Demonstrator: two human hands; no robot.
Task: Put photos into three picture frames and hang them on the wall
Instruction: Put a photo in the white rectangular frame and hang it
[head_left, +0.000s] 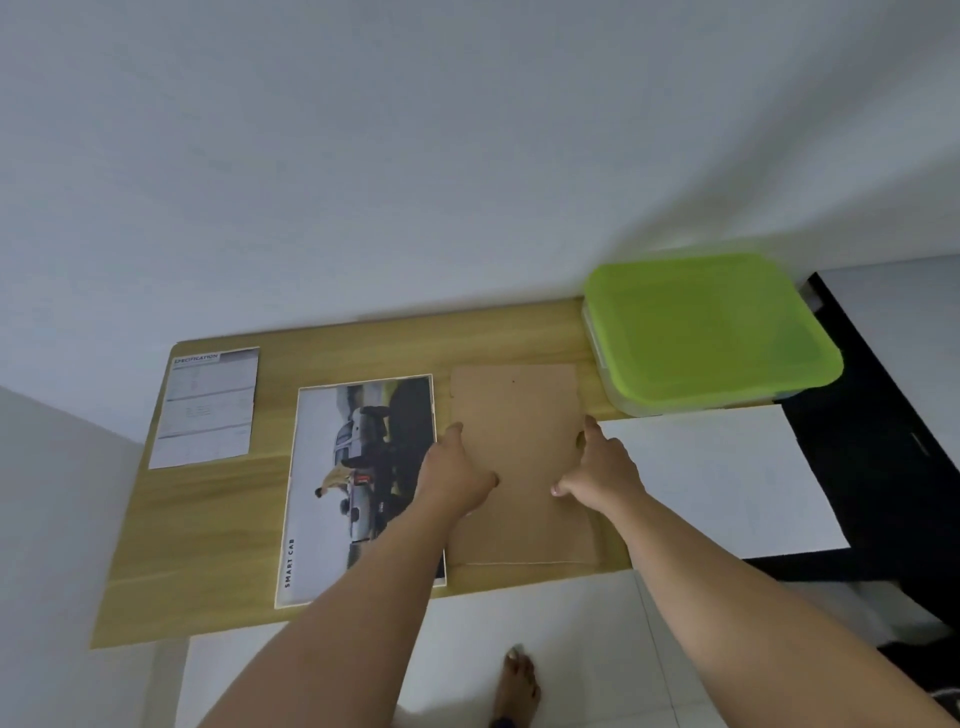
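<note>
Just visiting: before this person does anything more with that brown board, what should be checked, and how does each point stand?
1. Both hands on the brown board: ok; left hand at its left edge, right hand at its right edge.
2. Firm grip: cannot tell.
3. Car photo flat on the table beside the board: ok.
4. Photo free to lift: not ok; the left forearm crosses over it.
5. Frame under the board: cannot tell.
6. White sheet wholly on the table: not ok; it juts past the right edge.
</note>
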